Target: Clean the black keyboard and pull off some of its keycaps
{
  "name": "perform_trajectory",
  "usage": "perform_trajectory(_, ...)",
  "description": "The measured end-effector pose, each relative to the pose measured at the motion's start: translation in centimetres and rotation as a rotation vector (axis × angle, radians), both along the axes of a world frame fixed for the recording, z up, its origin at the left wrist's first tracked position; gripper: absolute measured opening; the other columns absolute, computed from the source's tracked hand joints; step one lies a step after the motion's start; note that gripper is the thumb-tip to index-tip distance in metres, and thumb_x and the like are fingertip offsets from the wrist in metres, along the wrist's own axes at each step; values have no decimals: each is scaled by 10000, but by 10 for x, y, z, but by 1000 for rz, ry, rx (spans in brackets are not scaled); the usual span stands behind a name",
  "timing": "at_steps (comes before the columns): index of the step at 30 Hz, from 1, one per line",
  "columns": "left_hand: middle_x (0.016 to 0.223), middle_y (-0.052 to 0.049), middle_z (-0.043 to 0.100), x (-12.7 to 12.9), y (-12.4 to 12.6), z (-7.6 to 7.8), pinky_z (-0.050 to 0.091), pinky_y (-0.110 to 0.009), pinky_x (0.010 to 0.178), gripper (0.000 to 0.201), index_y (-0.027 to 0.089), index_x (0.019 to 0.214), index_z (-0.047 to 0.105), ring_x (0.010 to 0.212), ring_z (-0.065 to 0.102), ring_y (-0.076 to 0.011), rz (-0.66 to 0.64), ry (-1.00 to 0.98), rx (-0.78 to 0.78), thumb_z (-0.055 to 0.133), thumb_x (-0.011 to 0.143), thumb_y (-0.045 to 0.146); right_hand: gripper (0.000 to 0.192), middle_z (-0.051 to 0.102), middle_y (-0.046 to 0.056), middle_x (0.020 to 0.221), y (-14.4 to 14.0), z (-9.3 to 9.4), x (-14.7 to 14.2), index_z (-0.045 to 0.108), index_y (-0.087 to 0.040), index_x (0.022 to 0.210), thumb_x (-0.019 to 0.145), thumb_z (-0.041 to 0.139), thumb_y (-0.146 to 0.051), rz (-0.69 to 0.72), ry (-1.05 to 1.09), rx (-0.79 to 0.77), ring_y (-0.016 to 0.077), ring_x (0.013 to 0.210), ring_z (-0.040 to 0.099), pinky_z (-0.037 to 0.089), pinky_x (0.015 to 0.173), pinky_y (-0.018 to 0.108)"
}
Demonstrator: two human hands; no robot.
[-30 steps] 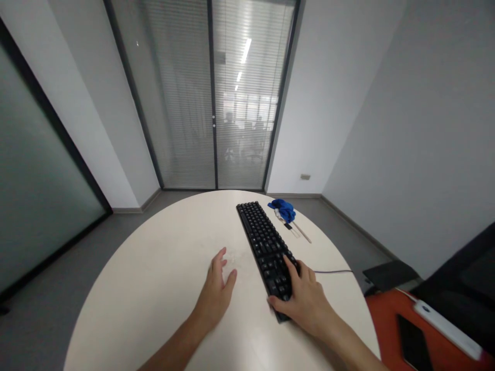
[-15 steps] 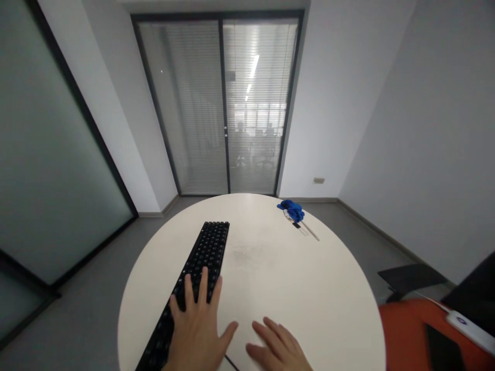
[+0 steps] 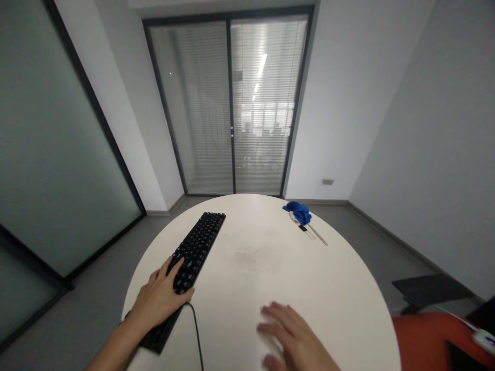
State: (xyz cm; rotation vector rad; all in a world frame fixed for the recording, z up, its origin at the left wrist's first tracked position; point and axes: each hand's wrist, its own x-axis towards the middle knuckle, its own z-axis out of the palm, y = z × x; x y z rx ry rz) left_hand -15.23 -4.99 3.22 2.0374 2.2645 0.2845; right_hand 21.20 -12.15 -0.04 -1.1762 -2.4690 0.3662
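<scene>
Two hands on round white table [image 3: 348, 288]. My left hand [image 3: 160, 299] lies over near end of black keyboard [image 3: 193, 255], fingers loosely curled on keys, thumb at its edge, no firm clamp. Keyboard runs diagonally along table's left side. My right hand [image 3: 296, 337] flat, fingers spread, holding nothing, blurred. Blue cloth [image 3: 297, 210] far across.

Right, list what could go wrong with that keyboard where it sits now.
1. The black keyboard lies at the left rim of the round table, its near corner seemingly past the edge; a push from the left hand resting on it could tip it off.
2. Its cable trails off the near edge and could snag an arm.
3. The right hand is blurred, apparently mid-sweep over the tabletop; a wide sweep might reach the blue cloth and the small items beside it.
</scene>
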Motion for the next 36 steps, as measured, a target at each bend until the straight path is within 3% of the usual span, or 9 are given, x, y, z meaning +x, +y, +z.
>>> perform_trajectory(3,1620,-89,267,-39,33,-7,442,-484,1036,851,219,1517,402,1361,423,-409,-54,1,12,580,760,566,517,486,128,1495,59,23,38,532,-222,1424,943,501,-410,-245,-11,23,296,1383,449,378,1146,502)
perform_trajectory(5,1619,-92,274,-65,51,-11,395,-460,1097,867,203,1521,395,1379,415,-389,-113,-11,18,599,752,547,609,450,161,1509,108,29,64,453,-160,1475,924,509,-414,-369,-4,73,287,1382,441,354,1162,463)
perform_trajectory(10,1587,-39,361,-110,77,-13,322,-374,1166,854,238,1486,450,1397,416,-332,-222,-79,45,643,714,546,888,268,205,1594,235,18,132,271,-136,1562,846,607,-541,-631,17,182,348,1441,329,292,1176,466)
perform_trajectory(14,1558,69,404,-128,86,-14,335,-381,1132,811,309,1466,469,1356,444,-341,-222,-110,66,607,733,629,999,194,236,1609,299,6,163,237,-122,1568,800,648,-612,-647,49,139,367,1490,209,242,1186,465)
perform_trajectory(18,1570,84,378,-141,96,-16,268,-389,1164,800,305,1484,428,1388,404,-324,-200,-103,45,579,757,602,882,213,226,1598,321,-3,162,340,-138,1518,824,619,-605,-564,101,96,340,1497,196,250,1177,434)
perform_trajectory(22,1558,85,396,-153,105,-21,265,-431,1174,781,300,1505,387,1412,380,-328,-184,-80,56,557,785,551,718,262,210,1576,324,-10,138,414,-148,1452,859,572,-521,-480,165,105,318,1490,217,254,1176,456)
perform_trajectory(25,1607,-5,316,-160,110,-26,298,-443,1171,846,247,1503,413,1419,382,-344,-152,-59,48,594,751,589,673,271,217,1565,321,-15,102,418,-145,1447,863,565,-446,-395,185,98,318,1480,241,256,1181,479)
perform_trajectory(29,1620,-80,279,-158,113,-28,336,-453,1159,904,210,1513,416,1408,398,-371,-157,-17,47,601,737,636,616,260,186,1579,307,-17,25,410,-170,1466,887,543,-331,-320,178,83,303,1480,244,266,1182,485)
perform_trajectory(36,1629,-101,247,-135,111,-20,354,-487,1134,901,200,1544,355,1404,390,-394,-99,21,0,566,780,629,573,317,206,1559,277,-7,-133,458,-151,1461,898,543,-214,-286,154,81,335,1463,271,230,1190,482)
